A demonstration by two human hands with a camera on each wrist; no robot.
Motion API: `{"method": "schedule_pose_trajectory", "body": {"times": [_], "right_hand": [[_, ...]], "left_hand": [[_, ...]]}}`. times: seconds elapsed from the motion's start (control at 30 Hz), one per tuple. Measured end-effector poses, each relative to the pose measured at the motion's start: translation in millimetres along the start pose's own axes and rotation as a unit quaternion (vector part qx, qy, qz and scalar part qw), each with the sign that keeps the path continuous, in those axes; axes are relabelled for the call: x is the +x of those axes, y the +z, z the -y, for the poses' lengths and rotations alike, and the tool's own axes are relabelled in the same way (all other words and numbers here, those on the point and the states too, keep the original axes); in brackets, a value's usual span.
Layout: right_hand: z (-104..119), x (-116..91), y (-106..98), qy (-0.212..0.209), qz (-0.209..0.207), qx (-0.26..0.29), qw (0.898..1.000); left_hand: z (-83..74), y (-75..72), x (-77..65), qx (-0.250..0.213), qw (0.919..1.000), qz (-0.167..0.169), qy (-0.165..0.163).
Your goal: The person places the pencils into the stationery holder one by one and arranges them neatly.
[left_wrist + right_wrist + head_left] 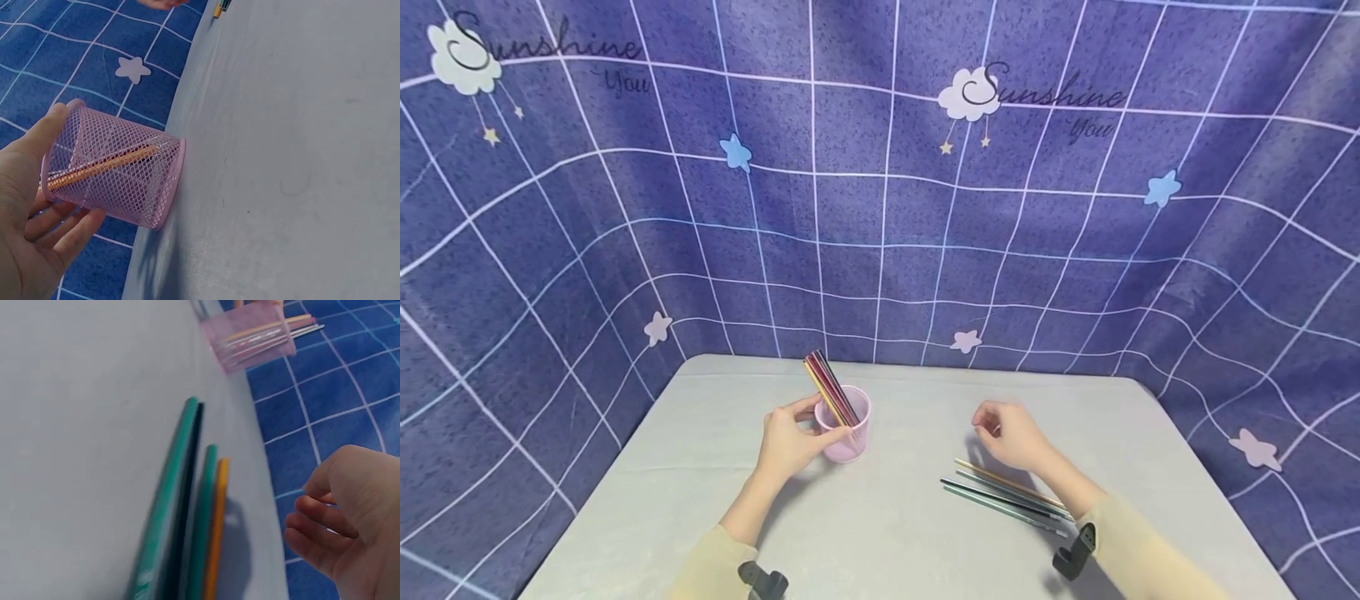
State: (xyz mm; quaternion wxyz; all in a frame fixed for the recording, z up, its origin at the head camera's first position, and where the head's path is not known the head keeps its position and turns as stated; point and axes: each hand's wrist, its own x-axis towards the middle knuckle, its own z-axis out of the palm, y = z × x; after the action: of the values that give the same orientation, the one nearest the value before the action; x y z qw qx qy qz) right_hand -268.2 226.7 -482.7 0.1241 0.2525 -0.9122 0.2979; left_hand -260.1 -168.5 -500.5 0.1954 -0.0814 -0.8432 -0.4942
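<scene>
A pink mesh pencil cup (pixel 846 452) stands upright on the table, with several pencils (pixel 831 387) leaning in it, among them yellow, red and dark ones. My left hand (pixel 788 443) grips the cup near its rim; in the left wrist view the thumb lies at the rim and the fingers pass beneath it. To the right, several pencils (pixel 169 487), green, black and orange, lie side by side on the table. Just above and beyond them hovers my right hand (pixel 1013 435), fingers loosely curled, holding nothing visible.
A pale cloth covers the table (pixel 895 533). Behind it and along both sides hangs a blue-purple curtain (pixel 850 267) with a grid, stars and clouds. Dark wrist cameras (pixel 1075 552) are strapped over the sleeves.
</scene>
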Motion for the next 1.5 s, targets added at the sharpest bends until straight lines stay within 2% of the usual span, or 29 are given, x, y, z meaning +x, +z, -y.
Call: {"method": "schedule_pose_trajectory", "body": {"times": [0.33,0.53,0.97,1.23,1.5], "right_hand": [[-10,-35,2,0.043,0.030,-0.023,0.998],[-11,-44,1,0.021,0.040,-0.035,0.998],[-12,-48,8,0.001,0.070,-0.063,0.996],[-7,-49,8,-0.064,0.063,-0.099,0.991],[-1,-39,0,-0.062,0.061,-0.105,0.991]], "left_hand": [[-1.0,0.6,2.5,-0.001,1.0000,0.002,0.003],[-1.5,0.4,3.8,-0.001,1.0000,0.002,0.007],[-0.6,1.4,3.3,-0.005,0.9999,0.001,0.010],[-4.2,1.1,1.7,-0.008,0.9999,0.007,0.001],[-1.6,0.5,0.3,0.004,1.0000,0.001,0.007]]}}
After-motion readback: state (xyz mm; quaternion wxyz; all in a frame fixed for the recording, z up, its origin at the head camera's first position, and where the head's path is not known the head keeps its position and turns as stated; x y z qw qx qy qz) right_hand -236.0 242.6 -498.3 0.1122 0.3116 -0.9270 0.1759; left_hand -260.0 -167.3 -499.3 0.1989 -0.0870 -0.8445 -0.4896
